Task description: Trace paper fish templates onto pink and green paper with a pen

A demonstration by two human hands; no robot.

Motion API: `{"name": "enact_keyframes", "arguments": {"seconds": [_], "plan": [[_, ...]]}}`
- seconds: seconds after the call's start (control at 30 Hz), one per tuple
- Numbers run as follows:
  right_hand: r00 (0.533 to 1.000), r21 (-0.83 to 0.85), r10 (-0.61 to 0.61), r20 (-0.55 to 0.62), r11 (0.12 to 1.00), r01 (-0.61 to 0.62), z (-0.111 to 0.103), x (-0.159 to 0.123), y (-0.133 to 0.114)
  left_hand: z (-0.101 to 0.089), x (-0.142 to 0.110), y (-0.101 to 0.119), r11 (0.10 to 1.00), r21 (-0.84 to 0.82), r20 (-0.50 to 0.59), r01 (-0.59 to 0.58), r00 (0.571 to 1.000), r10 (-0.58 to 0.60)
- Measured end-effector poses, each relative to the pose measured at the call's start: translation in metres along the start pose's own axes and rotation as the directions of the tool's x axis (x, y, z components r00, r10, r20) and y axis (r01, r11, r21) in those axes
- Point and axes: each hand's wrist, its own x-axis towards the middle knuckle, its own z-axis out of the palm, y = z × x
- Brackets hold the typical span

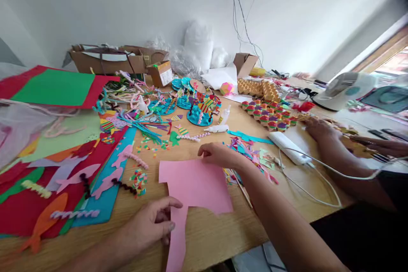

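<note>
Pink paper: laid on the table, lower middle of the frame.
Left hand: half curled at the paper's left edge; whether it is gripped cannot be told.
Right hand: curled, placed at the top edge; grip cannot be told.
Egg carton: painted, seen right of centre.

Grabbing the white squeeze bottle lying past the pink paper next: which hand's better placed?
Probably the right hand, touching the far edge of the pink paper, just short of the white squeeze bottle. Left hand is farther back, at the paper's narrow strip.
</note>
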Motion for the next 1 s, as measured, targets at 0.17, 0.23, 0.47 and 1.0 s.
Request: {"name": "enact_keyframes", "arguments": {"seconds": [0.17,0.23,0.47,1.0], "plan": [[1.000,-0.030,-0.001,-0.006,1.000,0.001,-0.001,0.019,-0.002,0.003,-0.007,0.008,0.956,0.262,0.069,0.129,0.986,-0.152],[1.000,-0.037,-0.002,-0.014,0.999,0.002,0.001,0.024,-0.002,-0.004,-0.010,0.014,0.860,0.511,0.044,0.005,0.999,-0.032],[0.999,-0.060,0.007,-0.051,0.998,-0.010,0.012,0.037,0.001,-0.024,0.000,0.026,0.212,0.922,0.148,-0.325,0.799,0.583],[0.993,-0.132,-0.018,-0.113,0.991,0.003,0.022,0.007,-0.038,-0.018,0.031,0.000,-0.018,0.971,0.218,-0.238,0.856,0.469]]}}
